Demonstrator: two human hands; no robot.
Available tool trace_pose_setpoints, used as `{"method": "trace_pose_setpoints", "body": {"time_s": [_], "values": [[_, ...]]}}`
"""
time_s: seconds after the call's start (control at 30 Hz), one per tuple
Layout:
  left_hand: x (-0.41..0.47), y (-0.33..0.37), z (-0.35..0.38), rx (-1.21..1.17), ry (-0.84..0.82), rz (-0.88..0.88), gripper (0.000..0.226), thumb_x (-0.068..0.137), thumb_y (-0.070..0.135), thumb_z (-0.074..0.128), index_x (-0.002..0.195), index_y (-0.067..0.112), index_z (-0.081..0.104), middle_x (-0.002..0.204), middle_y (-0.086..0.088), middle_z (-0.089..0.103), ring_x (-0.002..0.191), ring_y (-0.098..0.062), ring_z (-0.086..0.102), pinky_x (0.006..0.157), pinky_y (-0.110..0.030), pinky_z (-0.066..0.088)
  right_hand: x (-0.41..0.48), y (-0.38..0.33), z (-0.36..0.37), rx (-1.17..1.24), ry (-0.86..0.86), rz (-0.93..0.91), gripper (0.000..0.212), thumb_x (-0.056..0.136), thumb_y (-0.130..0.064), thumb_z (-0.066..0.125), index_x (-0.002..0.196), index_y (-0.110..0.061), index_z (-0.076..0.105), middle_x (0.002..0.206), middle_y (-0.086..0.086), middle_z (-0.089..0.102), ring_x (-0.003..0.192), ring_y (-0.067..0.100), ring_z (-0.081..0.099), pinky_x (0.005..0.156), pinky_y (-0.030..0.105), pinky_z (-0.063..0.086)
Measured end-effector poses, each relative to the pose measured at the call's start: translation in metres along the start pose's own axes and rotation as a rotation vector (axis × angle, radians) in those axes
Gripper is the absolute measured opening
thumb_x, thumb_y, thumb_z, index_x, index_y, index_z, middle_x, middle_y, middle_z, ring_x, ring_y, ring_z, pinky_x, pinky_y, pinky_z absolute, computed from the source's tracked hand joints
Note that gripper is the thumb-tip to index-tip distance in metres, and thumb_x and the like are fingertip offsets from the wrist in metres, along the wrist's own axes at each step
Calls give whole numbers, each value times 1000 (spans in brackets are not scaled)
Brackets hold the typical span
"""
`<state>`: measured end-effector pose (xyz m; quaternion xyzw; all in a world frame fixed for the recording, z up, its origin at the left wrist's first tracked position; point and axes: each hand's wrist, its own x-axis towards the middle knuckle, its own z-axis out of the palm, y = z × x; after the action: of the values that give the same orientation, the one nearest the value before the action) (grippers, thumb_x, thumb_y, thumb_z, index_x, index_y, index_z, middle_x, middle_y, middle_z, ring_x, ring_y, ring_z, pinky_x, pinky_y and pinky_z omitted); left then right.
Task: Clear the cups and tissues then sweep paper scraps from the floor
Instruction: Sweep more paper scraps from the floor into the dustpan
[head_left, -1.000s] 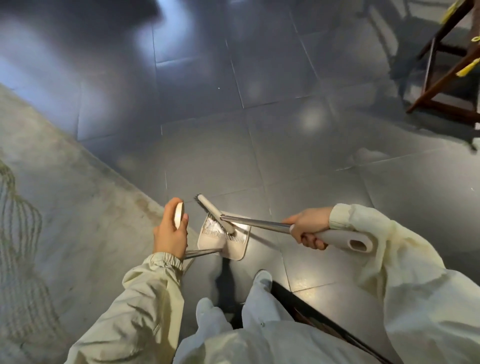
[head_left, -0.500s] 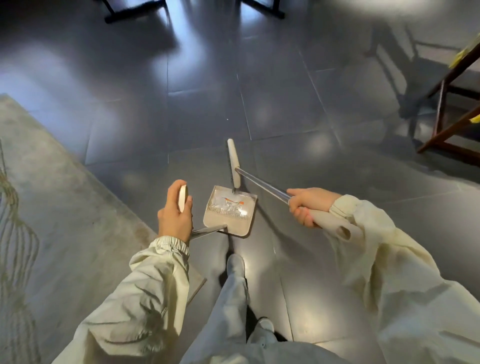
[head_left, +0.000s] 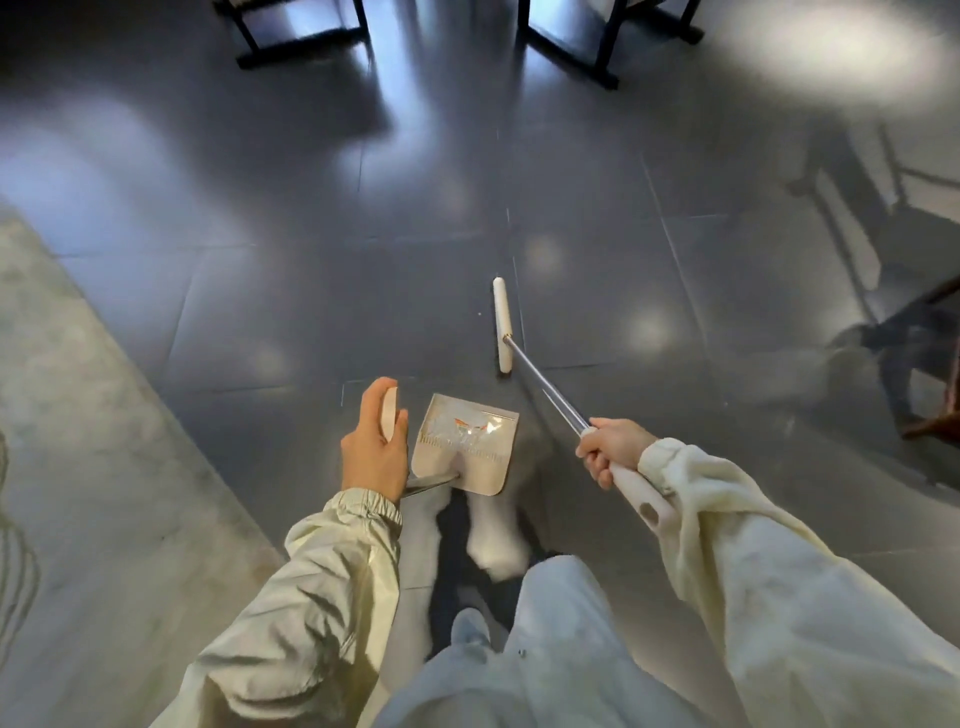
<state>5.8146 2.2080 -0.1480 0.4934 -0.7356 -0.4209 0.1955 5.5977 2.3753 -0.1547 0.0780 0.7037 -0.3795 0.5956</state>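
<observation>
Left hand (head_left: 373, 448): closed around the white grip of a long-handled dustpan (head_left: 464, 450), thumb up along the grip, the metal shaft running down from below the palm; this keeps the pan low without stooping. Right hand (head_left: 610, 453): fist closed where the broom's white handle meets its metal pole, reaching the broom (head_left: 502, 325) out forward. Dustpan: pale tray just in front of the feet, mouth facing away from the person, presumably so scraps can be drawn toward it; whether its lip touches the floor cannot be told. Contents: a clear wrapper with orange print and some light litter, lying in the tray. Broom head: narrow white bar set on the floor (head_left: 291, 270) beyond the pan and slightly to its right, apart from it. Paper scraps: one tiny pale speck (head_left: 479, 313) on the dark tiles just left of the broom head; others not discernible. Surroundings: a grey rug (head_left: 78, 415) at left, dark chair legs (head_left: 597, 47) at the far edge, a wooden frame at right. Cups and tissues: none in view. Judged stage: sweeping, well along.
</observation>
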Motion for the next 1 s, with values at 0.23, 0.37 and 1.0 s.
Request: {"method": "trace_pose_setpoints", "body": {"time_s": [0.23, 0.37, 1.0], "values": [[143, 32, 60, -14, 52, -25, 34, 95, 22, 53, 105, 53, 44, 74, 13, 55, 64, -21, 58, 58, -34, 51, 97, -158, -37, -201, 8, 36, 21, 89, 6, 41, 83, -13, 42, 56, 6, 36, 25, 8, 33, 33, 12, 31], [215, 59, 87, 41, 50, -61, 31, 95, 22, 52, 106, 51, 44, 69, -5, 56, 62, -33, 59, 56, -43, 54, 147, -240, -58, -325, 29, 18, 31, 87, 5, 43, 109, -14, 52, 58, 6, 38, 32, 10, 35, 36, 14, 32], [330, 97, 119, 131, 110, -163, 30, 95, 23, 53, 109, 48, 43, 55, -3, 47, 52, -29, 56, 57, -45, 55, 177, -379, -51, -624, -312, 354, 63, 89, 3, 40, 148, -15, 28, 38, 0, 36, 28, 7, 33, 32, 12, 31]]}}
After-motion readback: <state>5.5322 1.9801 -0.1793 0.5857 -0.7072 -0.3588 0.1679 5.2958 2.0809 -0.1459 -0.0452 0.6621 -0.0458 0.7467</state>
